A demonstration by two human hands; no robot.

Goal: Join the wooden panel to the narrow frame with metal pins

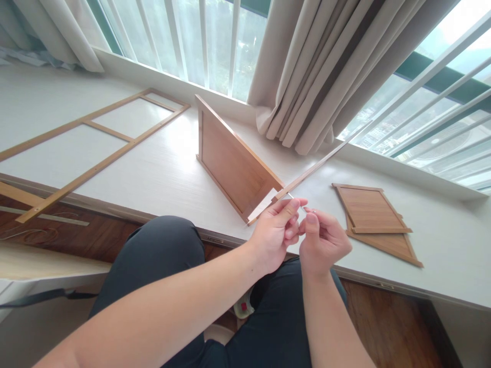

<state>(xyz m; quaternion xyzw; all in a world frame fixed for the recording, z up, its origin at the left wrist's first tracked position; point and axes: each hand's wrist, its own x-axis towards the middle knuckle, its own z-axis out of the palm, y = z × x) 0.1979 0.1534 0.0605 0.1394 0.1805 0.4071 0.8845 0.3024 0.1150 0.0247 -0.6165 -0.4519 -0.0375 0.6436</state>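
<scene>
A thin metal rod (pixel 292 196), possibly a hex key, runs from the end of a long wooden strip (pixel 307 174) toward my fingers. My left hand (pixel 274 230) is closed, thumb and fingers pinched around the rod near the wood. Just to its right, my right hand (pixel 324 237) is closed on the rod's other end, which the fingers mostly hide. Beside my left hand, a brown wooden panel (pixel 233 158) with raised edges stands tilted, its near corner meeting the strip. The strip slants away toward the window.
On the white ledge (pixel 161 189), a slim wooden frame (pixel 111 135) with crossbars lies at left, overhanging the front edge. Two brown panels (pixel 378 209) lie stacked at right. Curtains (pixel 307 66) and barred windows line the back. My knees (pixel 164 250) are against the ledge's front.
</scene>
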